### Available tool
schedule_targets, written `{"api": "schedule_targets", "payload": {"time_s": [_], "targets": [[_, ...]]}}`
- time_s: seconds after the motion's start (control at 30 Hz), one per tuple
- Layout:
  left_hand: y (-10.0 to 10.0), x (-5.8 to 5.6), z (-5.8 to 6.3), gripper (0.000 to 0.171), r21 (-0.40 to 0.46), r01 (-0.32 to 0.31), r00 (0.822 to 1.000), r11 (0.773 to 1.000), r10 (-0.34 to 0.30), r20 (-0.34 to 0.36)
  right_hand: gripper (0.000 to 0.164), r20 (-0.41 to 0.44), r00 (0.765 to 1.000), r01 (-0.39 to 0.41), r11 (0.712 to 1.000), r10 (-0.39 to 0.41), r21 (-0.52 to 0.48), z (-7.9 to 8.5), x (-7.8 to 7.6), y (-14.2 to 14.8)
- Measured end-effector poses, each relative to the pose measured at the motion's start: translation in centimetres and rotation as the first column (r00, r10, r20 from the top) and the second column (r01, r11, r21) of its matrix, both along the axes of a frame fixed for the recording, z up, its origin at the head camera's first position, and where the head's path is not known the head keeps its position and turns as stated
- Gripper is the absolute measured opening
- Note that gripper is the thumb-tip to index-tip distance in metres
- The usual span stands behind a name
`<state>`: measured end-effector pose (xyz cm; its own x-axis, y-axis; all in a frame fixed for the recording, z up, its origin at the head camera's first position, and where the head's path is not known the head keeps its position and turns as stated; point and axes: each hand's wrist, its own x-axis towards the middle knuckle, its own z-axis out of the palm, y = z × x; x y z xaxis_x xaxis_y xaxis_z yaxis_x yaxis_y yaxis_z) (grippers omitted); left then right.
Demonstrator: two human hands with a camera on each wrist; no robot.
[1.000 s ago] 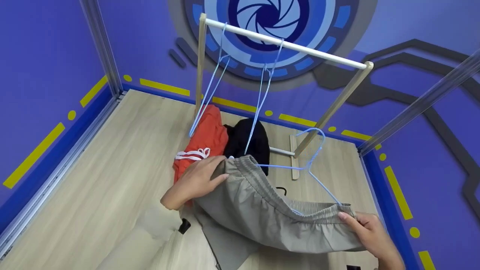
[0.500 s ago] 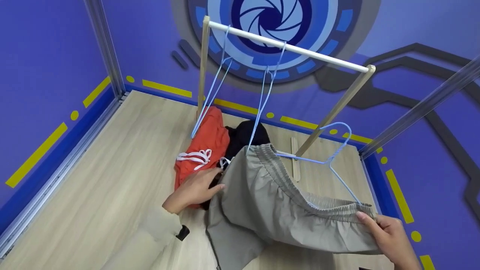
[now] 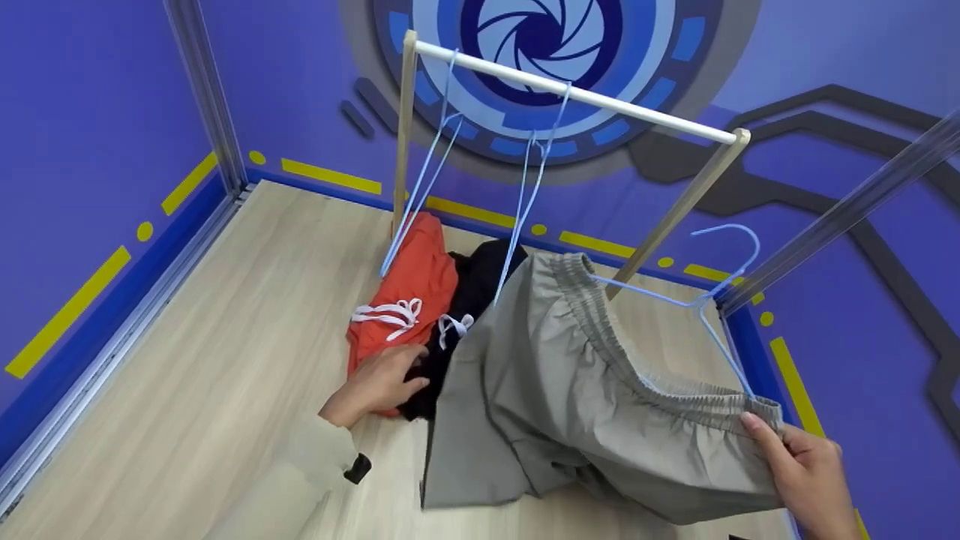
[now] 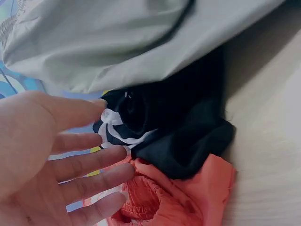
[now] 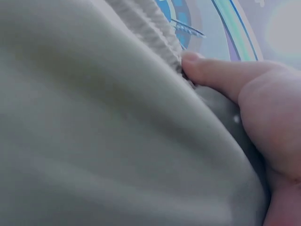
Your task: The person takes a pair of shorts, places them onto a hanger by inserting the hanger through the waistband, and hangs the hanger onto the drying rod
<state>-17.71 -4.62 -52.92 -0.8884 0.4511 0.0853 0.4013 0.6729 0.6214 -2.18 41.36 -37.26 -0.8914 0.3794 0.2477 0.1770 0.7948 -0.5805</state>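
My right hand (image 3: 806, 465) grips the elastic waistband of grey shorts (image 3: 570, 405) at its right end, thumb on the near side. A light blue hanger (image 3: 701, 304) sits inside that waistband, its hook free in the air. In the right wrist view the grey fabric (image 5: 117, 132) fills most of the picture. My left hand (image 3: 379, 382) is off the shorts, over the orange (image 3: 420, 262) and black (image 3: 487, 274) garments, both with white drawstrings. The left wrist view shows its fingers (image 4: 94, 181) extended and spread, with nothing held.
A rack with a white rod (image 3: 577, 90) and wooden posts stands at the back. Two light blue hangers (image 3: 424, 187) (image 3: 525, 199) hang from the rod, above the garments. Blue walls enclose the wooden tabletop (image 3: 202, 337) at the left, back and right.
My right hand has carried the grey shorts and hanger to the right. My left hand has come off the waistband's left end and now lies lower, over the orange and black garments.
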Motion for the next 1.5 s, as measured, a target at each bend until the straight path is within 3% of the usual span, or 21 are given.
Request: {"api": "schedule_targets", "payload": {"time_s": [0.2,0.47,1.0,1.23,1.5], "targets": [[0.1,0.2,-0.5,0.047,-0.079,-0.007,0.999,0.997,0.011,0.048,0.053,-0.125,0.992,0.035,0.999,-0.030,0.038,0.9,-0.1,-0.5],[0.3,0.5,-1.0,0.054,-0.167,-0.028,0.996,0.986,0.041,0.076,0.054,-0.159,0.984,0.096,0.994,-0.087,0.050,1.6,-0.4,-0.9],[0.0,0.6,-2.1,0.058,-0.166,-0.080,0.997,0.983,0.079,-0.007,0.055,-0.352,0.935,0.111,0.978,-0.043,0.174,2.8,-2.0,-1.4],[-0.2,0.2,-2.5,0.064,-0.134,-0.137,0.989,0.981,0.143,0.036,0.053,-0.408,0.910,0.148,0.977,-0.074,0.154,3.0,-3.1,-1.6],[-0.2,0.4,-2.8,0.055,-0.138,-0.168,0.986,0.976,0.165,-0.033,0.055,-0.412,0.900,0.199,0.975,-0.141,0.101,3.1,-4.1,-2.4]]}}
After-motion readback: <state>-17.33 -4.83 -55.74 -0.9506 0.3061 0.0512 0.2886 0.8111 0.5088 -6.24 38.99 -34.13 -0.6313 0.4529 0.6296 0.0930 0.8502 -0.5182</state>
